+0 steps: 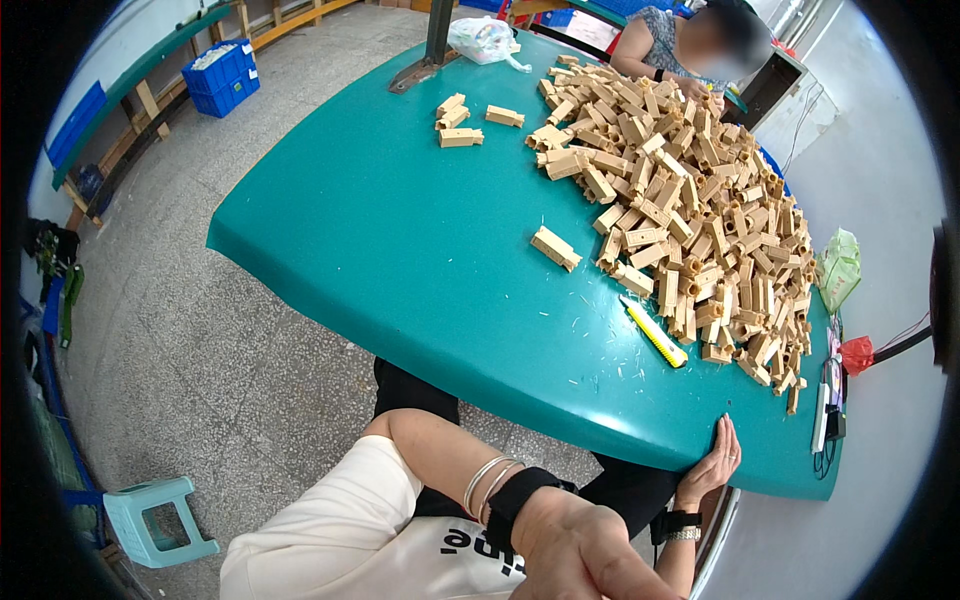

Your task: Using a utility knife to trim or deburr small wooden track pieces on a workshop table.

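My left hand (585,548) is raised close to the camera at the lower edge, below two bangles and a black wrist strap. Its thumb points right; the other fingers are hidden or cut off. My right hand (712,460) rests at the table's near edge with fingers stretched out, holding nothing. Beyond it on the green table (400,240) lies a yellow utility knife (655,333), among small shavings. A single tan wooden block (555,248) lies further left. A large heap of similar blocks with notched ends (690,210) covers the table's right side.
Several loose blocks (461,137) and a plastic bag (484,40) lie near the far edge, beside a metal post (437,40). Across the heap sits another person (655,45). A power strip (822,415) lies at the right edge. A stool (150,495) stands lower left.
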Action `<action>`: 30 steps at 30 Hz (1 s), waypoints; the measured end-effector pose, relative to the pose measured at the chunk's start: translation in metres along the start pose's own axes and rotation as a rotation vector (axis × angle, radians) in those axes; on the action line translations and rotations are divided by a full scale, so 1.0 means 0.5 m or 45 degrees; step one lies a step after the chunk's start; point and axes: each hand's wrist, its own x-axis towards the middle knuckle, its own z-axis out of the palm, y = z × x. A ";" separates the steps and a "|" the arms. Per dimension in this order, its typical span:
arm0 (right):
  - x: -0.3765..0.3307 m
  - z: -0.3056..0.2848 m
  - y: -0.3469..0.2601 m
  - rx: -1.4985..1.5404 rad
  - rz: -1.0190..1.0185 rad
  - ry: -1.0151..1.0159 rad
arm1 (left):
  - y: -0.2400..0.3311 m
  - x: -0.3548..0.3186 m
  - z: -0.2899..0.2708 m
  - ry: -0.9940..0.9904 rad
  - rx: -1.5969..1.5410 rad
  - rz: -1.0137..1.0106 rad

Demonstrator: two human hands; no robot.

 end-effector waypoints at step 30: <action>-0.002 0.002 0.003 -0.025 -0.005 0.004 | 0.027 0.032 0.027 0.099 -0.025 -0.314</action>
